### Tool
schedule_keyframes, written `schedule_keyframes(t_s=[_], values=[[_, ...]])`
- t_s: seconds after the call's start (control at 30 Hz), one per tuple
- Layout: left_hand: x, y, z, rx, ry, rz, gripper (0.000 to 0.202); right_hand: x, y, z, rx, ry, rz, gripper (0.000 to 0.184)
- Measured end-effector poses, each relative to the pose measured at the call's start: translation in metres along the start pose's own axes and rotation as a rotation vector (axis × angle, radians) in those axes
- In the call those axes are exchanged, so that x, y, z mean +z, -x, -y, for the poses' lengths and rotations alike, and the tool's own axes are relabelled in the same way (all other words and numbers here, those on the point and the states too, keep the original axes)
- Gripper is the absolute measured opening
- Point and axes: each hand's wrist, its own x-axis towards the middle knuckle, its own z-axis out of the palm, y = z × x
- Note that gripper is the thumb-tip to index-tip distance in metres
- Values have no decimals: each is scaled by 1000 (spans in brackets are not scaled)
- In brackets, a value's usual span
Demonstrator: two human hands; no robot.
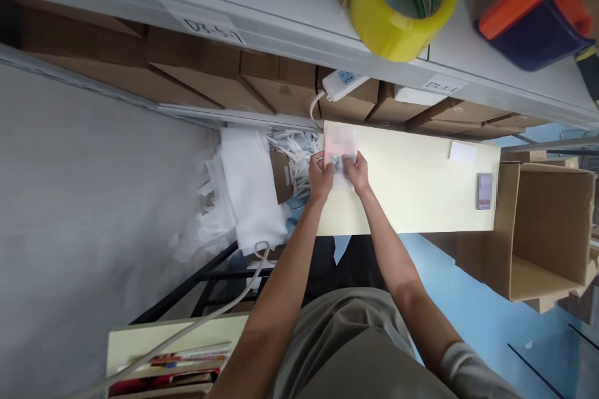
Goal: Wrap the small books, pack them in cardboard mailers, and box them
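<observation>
Between my hands is a small translucent plastic bag [341, 137] with something bluish inside, over the left end of a pale yellow board [416, 181]. My left hand [321, 176] grips the bag's left edge, thumb on top. On the opposite edge, my right hand [356, 171] pinches it in the same way. What lies inside the bag is too blurred to name. Beside my left hand, a heap of white paper strips [297, 149] fills a spot next to a brown cardboard piece [281, 176].
A roll of yellow tape [393, 31] and an orange and blue tool [533, 19] sit on the shelf above. Brown boxes [285, 81] and a power strip [344, 82] are beneath it. White foam sheets [250, 181] hang left; an open carton [552, 230] stands right.
</observation>
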Motion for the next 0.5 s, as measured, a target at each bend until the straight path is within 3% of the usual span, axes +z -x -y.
schedule_keyframes(t_s=[0.1, 0.23, 0.33, 0.5], values=[[13, -17, -3, 9, -111, -68, 36, 10, -16, 8, 39, 297, -119, 16], [19, -16, -18, 36, -359, -115, 38, 9, -14, 22, 50, 579, -217, 41], [14, -7, -38, 24, -474, -177, 46, -6, -3, 37, 28, 578, -208, 53], [-7, 31, -77, 58, -397, -298, 52, -45, 30, 62, -102, 464, -188, 50]])
